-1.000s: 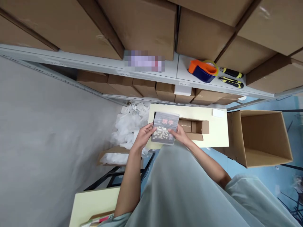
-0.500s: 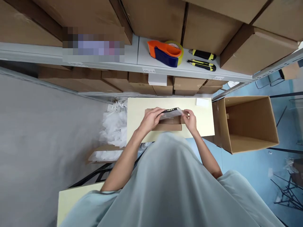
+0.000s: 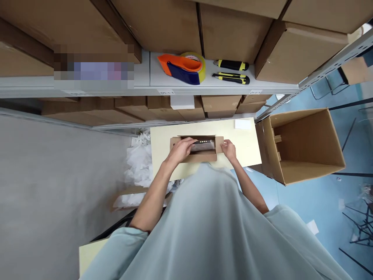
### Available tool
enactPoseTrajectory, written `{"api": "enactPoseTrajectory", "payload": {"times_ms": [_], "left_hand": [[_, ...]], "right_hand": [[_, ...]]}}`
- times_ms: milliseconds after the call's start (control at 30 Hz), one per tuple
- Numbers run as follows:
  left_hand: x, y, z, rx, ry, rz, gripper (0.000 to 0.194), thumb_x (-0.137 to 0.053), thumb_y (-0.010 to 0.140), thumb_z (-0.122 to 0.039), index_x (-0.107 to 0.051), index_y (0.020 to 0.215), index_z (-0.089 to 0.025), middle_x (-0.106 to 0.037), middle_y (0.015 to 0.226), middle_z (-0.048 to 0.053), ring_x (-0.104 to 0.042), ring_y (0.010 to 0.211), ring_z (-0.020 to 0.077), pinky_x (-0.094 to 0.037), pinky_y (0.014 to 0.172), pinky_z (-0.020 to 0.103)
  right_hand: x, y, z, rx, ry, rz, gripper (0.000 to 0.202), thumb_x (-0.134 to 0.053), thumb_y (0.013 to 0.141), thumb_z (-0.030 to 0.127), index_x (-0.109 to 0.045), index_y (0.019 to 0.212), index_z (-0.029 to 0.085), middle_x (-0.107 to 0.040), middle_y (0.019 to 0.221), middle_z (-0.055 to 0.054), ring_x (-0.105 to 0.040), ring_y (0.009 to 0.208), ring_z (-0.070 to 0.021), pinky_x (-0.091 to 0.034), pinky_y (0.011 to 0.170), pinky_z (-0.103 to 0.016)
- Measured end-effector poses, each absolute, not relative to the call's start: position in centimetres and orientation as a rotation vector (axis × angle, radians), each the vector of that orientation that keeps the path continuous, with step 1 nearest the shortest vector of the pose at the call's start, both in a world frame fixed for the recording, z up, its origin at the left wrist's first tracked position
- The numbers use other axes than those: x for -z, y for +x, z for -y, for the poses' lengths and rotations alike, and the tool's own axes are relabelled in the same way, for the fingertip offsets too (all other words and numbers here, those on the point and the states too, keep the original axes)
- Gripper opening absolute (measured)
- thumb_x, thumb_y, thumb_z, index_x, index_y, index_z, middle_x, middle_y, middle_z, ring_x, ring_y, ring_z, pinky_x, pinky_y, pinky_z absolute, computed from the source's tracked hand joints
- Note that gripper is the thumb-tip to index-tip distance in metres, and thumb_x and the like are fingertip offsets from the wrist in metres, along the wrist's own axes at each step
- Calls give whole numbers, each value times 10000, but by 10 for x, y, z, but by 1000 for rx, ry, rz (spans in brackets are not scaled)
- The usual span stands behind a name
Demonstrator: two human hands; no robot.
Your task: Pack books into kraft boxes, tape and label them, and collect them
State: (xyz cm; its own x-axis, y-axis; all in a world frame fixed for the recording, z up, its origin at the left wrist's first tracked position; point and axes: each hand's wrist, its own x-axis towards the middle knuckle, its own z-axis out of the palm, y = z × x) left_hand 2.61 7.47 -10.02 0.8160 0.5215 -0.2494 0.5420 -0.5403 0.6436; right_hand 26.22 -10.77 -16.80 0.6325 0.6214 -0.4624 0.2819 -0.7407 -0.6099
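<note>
On the pale yellow table (image 3: 247, 147) lies a small open cardboard box (image 3: 201, 158) with its flaps spread. A dark flat item in a clear plastic sleeve (image 3: 203, 146), with a row of light marks along its black edge, sits within the box opening. My left hand (image 3: 183, 149) grips the item's left end, its fingers reaching over the box. At the right end my right hand (image 3: 229, 149) pinches the box's side flap (image 3: 219, 144). What exactly the sleeve contains cannot be made out.
Above the table a shelf holds a tape dispenser (image 3: 183, 69), two utility knives (image 3: 231, 65) and large cartons (image 3: 233, 35). A tall open carton (image 3: 305, 146) stands to the right. White crumpled packing material (image 3: 140, 163) lies at the left. A white card (image 3: 242, 123) rests on the table.
The sleeved item has been lowered into the box opening. My right hand has left the item's right end and now holds the box's right flap. The view has shifted slightly.
</note>
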Motion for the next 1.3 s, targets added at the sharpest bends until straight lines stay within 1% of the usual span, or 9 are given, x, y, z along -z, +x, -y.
{"api": "enactPoseTrajectory", "payload": {"times_ms": [133, 333, 567, 733, 833, 933, 1100, 1233, 1300], "left_hand": [[120, 33, -73, 113, 2236, -752, 484, -514, 1028, -209, -800, 1416, -248, -782, 1363, 115, -728, 1306, 313, -561, 1153, 406], [164, 55, -63, 280, 2211, -812, 404, -593, 945, -192, -867, 1226, -285, -824, 1322, 105, -758, 1275, 305, -570, 1141, 381], [172, 61, -57, 168, 2215, -952, 465, -655, 907, -167, -823, 1319, -300, -822, 1339, 130, -750, 1298, 351, -575, 1137, 448], [156, 25, -38, -30, 2205, -1014, 523, -608, 950, -125, -767, 1434, -241, -749, 1477, 150, -666, 1437, 346, -504, 1265, 497], [150, -14, -26, -298, 2198, -1214, 450, -572, 1027, -181, -756, 1435, -226, -646, 1599, 171, -561, 1538, 374, -454, 1307, 575], [147, -42, -19, -465, 2121, -1459, 402, -662, 1046, -296, -742, 1432, -216, -525, 1672, 212, -502, 1571, 414, -460, 1296, 604], [146, -50, -18, -467, 1997, -1475, 413, -685, 1039, -278, -717, 1448, -229, -647, 1438, 194, -608, 1431, 371, -493, 1272, 553], [149, -40, -11, -481, 1993, -1248, 479, -609, 1091, -351, -650, 1552, -228, -639, 1465, 166, -658, 1378, 316, -544, 1211, 450], [155, -36, -5, -363, 2042, -1024, 531, -676, 1060, -389, -641, 1571, -250, -650, 1498, 143, -668, 1383, 314, -549, 1204, 437]], "right_hand": [[165, 266, 106, -955, -2352, 695, 243, -657, 1042, 297, -733, 1260, 223, -835, 1121, -64, -783, 1027, -236, -565, 939, -322], [154, 261, 103, -918, -2382, 732, 256, -631, 1040, 276, -740, 1266, 224, -839, 1128, -74, -783, 1024, -242, -558, 907, -316], [141, 251, 107, -837, -2341, 792, 259, -582, 1019, 272, -742, 1216, 223, -840, 1055, -54, -784, 921, -227, -564, 863, -309], [134, 239, 108, -775, -2285, 857, 267, -582, 1008, 320, -742, 1197, 221, -832, 1034, -49, -769, 850, -226, -575, 854, -318], [131, 226, 107, -746, -2222, 957, 301, -576, 1025, 346, -747, 1232, 209, -827, 1085, -67, -755, 836, -223, -585, 865, -328], [130, 214, 101, -747, -2188, 1095, 331, -573, 1045, 342, -761, 1271, 191, -805, 1185, -98, -744, 857, -218, -592, 907, -339], [130, 208, 72, -804, -2290, 1274, 470, -574, 1080, 314, -689, 1518, 186, -792, 1198, -118, -758, 1017, -261, -572, 1011, -357], [130, 214, 51, -869, -2374, 1305, 579, -546, 1102, 288, -550, 1670, 178, -823, 1163, -126, -764, 1097, -322, -561, 1014, -391], [129, 217, 46, -871, -2394, 1263, 635, -542, 1110, 300, -462, 1726, 167, -836, 1152, -126, -773, 1082, -331, -562, 989, -392]]}}
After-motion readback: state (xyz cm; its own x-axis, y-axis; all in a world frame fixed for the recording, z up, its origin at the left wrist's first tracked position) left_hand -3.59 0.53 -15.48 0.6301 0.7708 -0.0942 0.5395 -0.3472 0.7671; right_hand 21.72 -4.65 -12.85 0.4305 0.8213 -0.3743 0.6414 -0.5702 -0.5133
